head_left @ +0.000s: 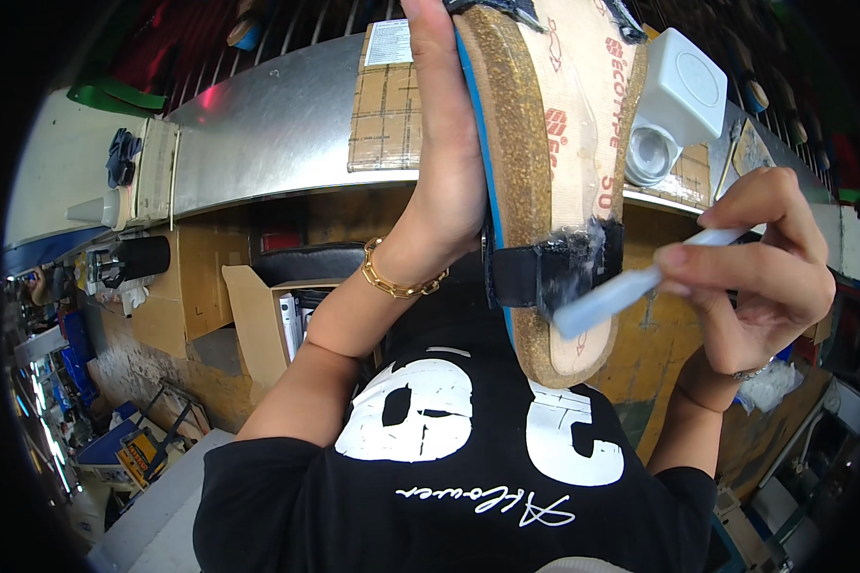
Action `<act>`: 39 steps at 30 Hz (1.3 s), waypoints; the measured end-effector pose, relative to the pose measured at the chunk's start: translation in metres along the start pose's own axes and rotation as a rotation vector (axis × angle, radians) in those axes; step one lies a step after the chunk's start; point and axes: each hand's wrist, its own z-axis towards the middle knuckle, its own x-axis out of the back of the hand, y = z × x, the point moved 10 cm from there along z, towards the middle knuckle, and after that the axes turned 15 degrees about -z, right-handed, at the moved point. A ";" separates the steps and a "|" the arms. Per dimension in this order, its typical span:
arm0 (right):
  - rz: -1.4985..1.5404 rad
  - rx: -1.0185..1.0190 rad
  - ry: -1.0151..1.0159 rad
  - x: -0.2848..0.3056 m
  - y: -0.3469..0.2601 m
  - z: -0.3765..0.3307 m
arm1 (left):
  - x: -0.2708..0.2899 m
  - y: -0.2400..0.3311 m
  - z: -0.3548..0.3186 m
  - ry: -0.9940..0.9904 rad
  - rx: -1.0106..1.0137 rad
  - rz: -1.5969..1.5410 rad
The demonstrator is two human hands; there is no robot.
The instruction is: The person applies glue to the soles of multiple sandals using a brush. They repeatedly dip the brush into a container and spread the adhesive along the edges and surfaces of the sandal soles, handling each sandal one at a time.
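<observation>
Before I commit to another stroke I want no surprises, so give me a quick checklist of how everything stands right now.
1. Sole supported: ok, the left hand holds the cork-edged sole along its side.
2. Tool secure: ok, the pale blue tool is pinched in the right hand.
3. Strap placed across the sole: ok, the black strap crosses near the lower end.
4. Strap surface clean: not ok, whitish smears show on it.
5. Tool tip touching the strap or sole: cannot tell, the tip is blurred.
6. White container clear of the sole: cannot tell, their edges meet in this view.
</observation>
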 end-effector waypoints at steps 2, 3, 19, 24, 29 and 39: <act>0.073 0.060 -0.021 -0.002 -0.005 0.004 | 0.001 -0.001 0.000 0.001 0.001 -0.014; 0.120 0.066 -0.038 -0.004 -0.005 0.007 | 0.001 -0.001 0.000 -0.001 0.001 -0.021; 0.424 -0.405 0.015 -0.038 0.035 -0.020 | 0.030 0.053 -0.003 0.232 -0.368 0.322; 0.017 -0.316 0.223 -0.017 0.016 -0.024 | 0.029 0.062 -0.007 0.248 -0.515 0.392; -0.222 -0.180 0.288 -0.002 -0.014 -0.030 | 0.020 0.067 -0.010 0.217 -0.530 0.562; 0.171 -0.142 0.193 -0.015 0.000 -0.014 | 0.042 0.055 0.003 0.289 -0.402 0.327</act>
